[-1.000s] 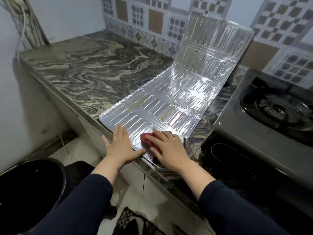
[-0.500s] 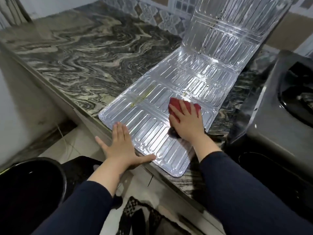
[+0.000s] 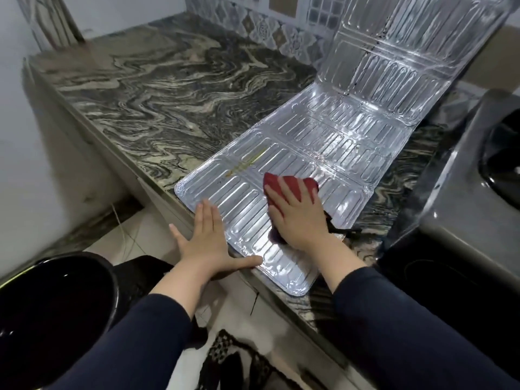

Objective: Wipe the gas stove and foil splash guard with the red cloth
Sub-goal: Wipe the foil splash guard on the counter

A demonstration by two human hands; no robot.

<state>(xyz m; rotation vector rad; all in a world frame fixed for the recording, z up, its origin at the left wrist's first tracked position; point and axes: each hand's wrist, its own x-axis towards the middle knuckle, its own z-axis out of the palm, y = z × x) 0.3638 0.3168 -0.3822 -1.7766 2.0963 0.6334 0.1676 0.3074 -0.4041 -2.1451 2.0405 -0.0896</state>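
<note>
The ribbed foil splash guard (image 3: 332, 128) lies along the marble counter, its far panel bent up against the tiled wall. A yellowish streak marks its near-left panel. My right hand (image 3: 295, 215) presses the red cloth (image 3: 292, 182) flat on the guard's near panel, fingers spread over it. My left hand (image 3: 209, 237) rests flat on the guard's near-left edge at the counter's front, fingers together, thumb out along the rim. The dark gas stove (image 3: 461, 209) stands at the right, partly cut off by the frame.
The marble counter (image 3: 157, 88) stretches left and back to the patterned wall tiles. A black bucket (image 3: 53, 313) stands on the floor at lower left. A patterned mat (image 3: 239, 361) lies on the floor below the counter edge.
My right hand has slid the red cloth from the guard's near edge farther up and then slightly left. The left hand stays pressed on the near-left edge. The view has moved closer.
</note>
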